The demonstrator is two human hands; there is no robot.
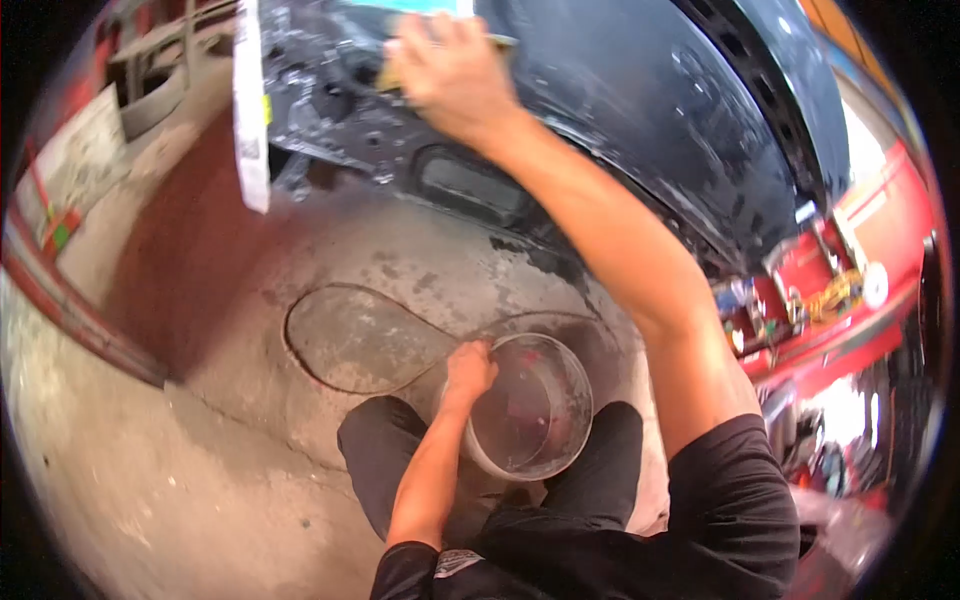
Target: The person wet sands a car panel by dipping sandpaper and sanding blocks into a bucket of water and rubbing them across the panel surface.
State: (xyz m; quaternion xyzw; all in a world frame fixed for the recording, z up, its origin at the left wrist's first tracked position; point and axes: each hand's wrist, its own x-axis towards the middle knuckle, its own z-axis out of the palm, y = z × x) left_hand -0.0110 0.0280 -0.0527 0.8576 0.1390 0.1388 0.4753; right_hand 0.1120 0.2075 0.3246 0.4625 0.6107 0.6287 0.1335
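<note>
My right hand (455, 80) reaches up to the dark, wet car panel (620, 100). Its fingers are bent over a flat yellowish pad (393, 76), pressed against the panel near a strip of light tape. My left hand (470, 370) is closed on the left rim of a round bucket (530, 405) between my knees. Inside the bucket is murky liquid, with something reddish showing in it. A long white paper strip (250, 110) hangs at the panel's left edge.
A thin hose or cable (290, 340) lies looped on the concrete floor (200, 470) beyond the bucket. At the right stands a red cart (890, 240) with tools and yellow cord. A red metal beam (80, 310) runs along the left side.
</note>
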